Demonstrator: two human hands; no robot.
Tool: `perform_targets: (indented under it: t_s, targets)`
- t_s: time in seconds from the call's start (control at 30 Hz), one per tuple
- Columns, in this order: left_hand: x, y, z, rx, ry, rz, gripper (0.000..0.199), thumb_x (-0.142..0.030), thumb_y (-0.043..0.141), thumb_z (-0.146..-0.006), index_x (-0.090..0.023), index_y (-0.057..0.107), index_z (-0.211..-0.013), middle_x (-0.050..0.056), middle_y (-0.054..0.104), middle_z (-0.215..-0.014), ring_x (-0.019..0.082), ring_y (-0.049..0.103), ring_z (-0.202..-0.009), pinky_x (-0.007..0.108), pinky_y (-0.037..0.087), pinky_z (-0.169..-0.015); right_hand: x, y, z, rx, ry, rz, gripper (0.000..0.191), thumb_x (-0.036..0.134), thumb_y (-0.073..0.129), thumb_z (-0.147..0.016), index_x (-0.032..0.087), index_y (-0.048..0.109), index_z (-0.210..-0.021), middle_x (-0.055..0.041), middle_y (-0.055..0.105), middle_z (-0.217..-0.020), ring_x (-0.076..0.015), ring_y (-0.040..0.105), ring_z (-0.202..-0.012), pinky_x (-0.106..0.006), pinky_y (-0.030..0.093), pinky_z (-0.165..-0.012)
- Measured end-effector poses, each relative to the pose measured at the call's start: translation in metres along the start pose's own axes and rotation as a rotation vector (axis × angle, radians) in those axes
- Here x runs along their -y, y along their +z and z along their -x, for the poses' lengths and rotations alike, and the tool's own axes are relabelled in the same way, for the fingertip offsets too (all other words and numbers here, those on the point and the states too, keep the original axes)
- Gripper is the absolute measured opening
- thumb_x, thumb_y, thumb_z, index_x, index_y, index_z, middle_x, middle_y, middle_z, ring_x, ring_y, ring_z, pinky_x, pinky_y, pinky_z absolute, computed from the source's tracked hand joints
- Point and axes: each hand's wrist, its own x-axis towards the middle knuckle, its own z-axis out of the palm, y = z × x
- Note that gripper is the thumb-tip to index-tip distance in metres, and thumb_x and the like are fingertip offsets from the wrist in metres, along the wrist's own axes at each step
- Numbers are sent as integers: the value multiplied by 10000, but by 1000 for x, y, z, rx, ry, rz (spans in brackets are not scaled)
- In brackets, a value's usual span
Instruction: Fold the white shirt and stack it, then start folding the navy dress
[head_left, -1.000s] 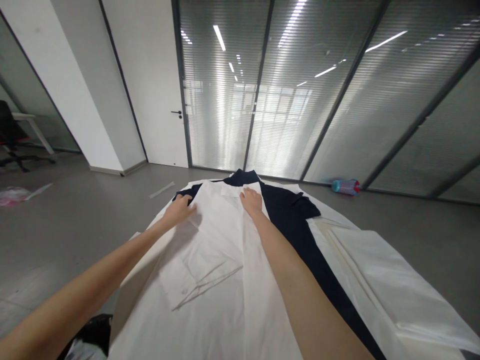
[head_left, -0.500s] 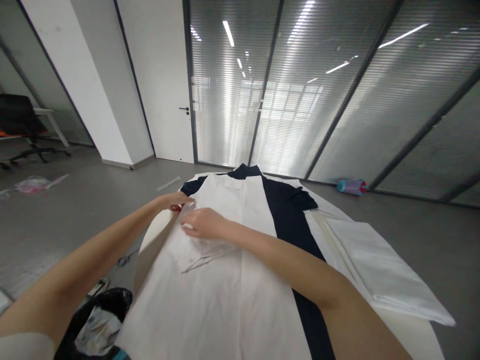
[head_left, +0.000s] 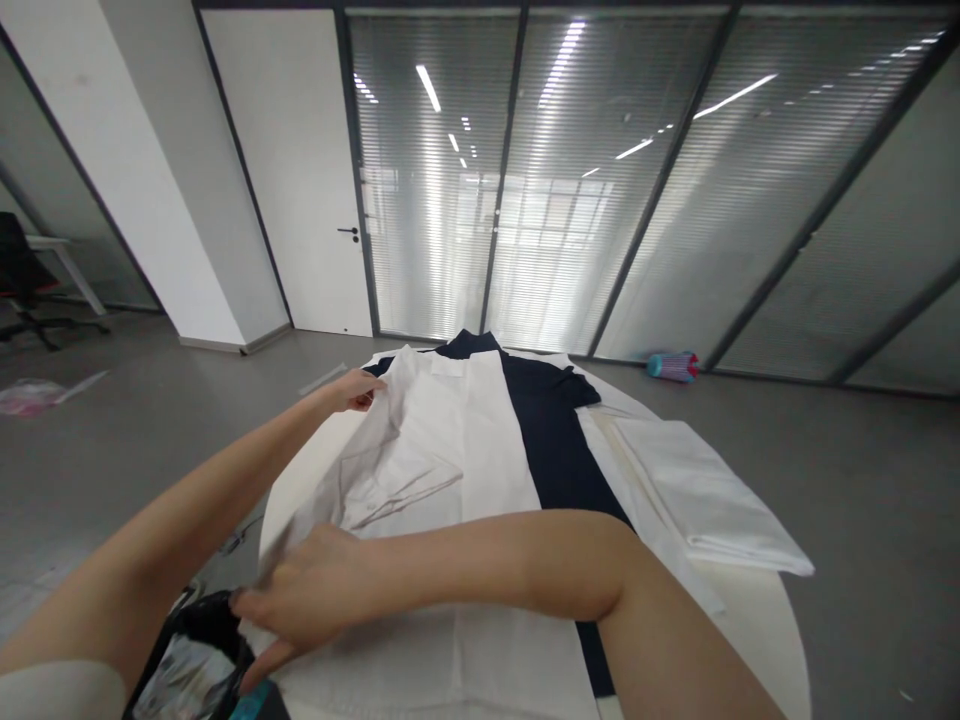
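White shirt (head_left: 442,440) between hands: L hand (head_left: 352,392) pinching top edge, R hand (head_left: 300,590) gripping lower edge

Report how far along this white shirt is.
Done: a sleeve lies folded across the white shirt, and a folded white cloth sits to the right. In hand: the left hand and right hand lift the shirt's edge. Left: the navy garment lies flat beneath, unfolded.
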Motion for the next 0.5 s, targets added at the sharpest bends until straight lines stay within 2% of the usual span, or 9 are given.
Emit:
perform_targets:
  t_s: [0.17,0.27,0.33,0.43,0.5]
  targets:
    - [-8,7,2,-2,-3,22,236,-168,731,-679,-159,499,-634,-47,447,-487,68,409,-411,197,344,-427,-4,-13,5,87,150,-71,582,630,396,-983,124,670,-1071,-150,740,-1021,-318,700,-1001,-447,581,-755]
    - [-9,10,-1,-25,-1,12,225,-193,748,-672,-151,528,-656,-36,476,-513,72,422,-412,196,323,-417,-1,-24,20,46,222,-183,659,723,430,-915,136,660,-1106,-160,736,-1002,-334,705,-946,-453,576,-721]
    - [-9,12,-5,-53,3,8,241,-244,767,-676,-152,544,-683,-31,494,-531,75,424,-408,198,305,-408,1,-33,38,-4,322,-302,687,776,462,-854,158,671,-1068,-144,734,-943,-325,708,-879,-438,567,-699]
    - [-10,18,-14,-98,-2,16,302,-394,743,-732,-156,558,-714,-16,514,-547,87,431,-400,213,326,-407,-1,-41,76,-103,512,-480,546,705,553,-833,182,687,-917,-92,701,-819,-272,686,-786,-358,532,-666]
    - [-12,23,-22,-132,-4,32,358,-486,704,-764,-157,568,-726,2,539,-566,100,458,-409,227,370,-423,-4,-39,104,-203,625,-611,372,550,639,-832,180,672,-824,-47,653,-741,-204,645,-704,-283,485,-627]
